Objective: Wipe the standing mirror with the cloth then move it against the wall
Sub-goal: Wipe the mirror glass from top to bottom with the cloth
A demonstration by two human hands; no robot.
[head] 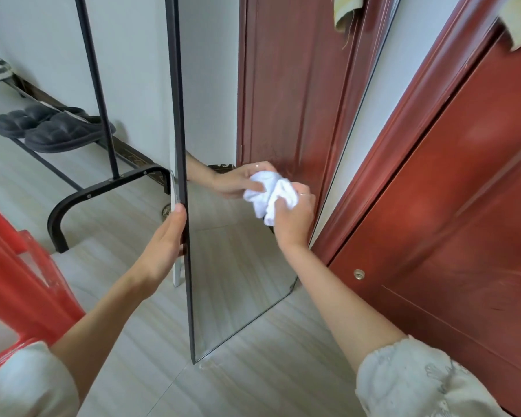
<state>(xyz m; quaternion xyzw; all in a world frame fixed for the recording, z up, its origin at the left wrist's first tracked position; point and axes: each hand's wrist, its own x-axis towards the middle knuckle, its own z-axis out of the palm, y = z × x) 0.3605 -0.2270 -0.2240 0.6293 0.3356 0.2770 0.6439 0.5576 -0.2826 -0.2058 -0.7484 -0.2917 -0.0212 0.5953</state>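
Observation:
A tall standing mirror (223, 266) with a thin black frame stands upright on the floor in the middle of the view, its glass facing right. My left hand (166, 236) grips the frame's near left edge at mid height, thumb on the front. My right hand (294, 218) holds a crumpled white cloth (272, 192) pressed against the glass near its right edge. The glass reflects that hand, the cloth and a red door.
A dark red door (448, 206) and its frame stand close on the right. A black metal rack (103, 188) holding dark slippers (57, 127) is behind the mirror at the left, by the white wall (127, 55). A red plastic stool (18, 266) sits at the lower left.

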